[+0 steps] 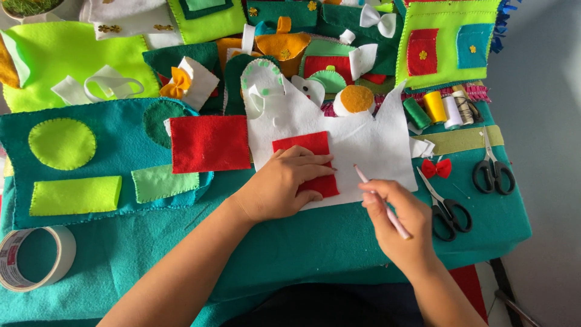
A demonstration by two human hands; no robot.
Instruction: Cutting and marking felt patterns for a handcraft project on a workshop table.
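My left hand [283, 184] lies flat on a small red felt rectangle [302, 145], pressing it onto a sheet of white felt [369, 148] on the teal cloth-covered table [315, 242]. My right hand [399, 221] holds a thin pink-white pencil [378, 197]; its tip rests on the white felt just right of the red piece.
A bigger red felt rectangle [209, 143] lies to the left on a teal panel with green shapes [72, 160]. Two pairs of black scissors [448, 209] [493, 169], thread spools [439, 109], a red bow [436, 168] lie right. A tape roll [36, 257] sits at lower left. Felt pieces crowd the back.
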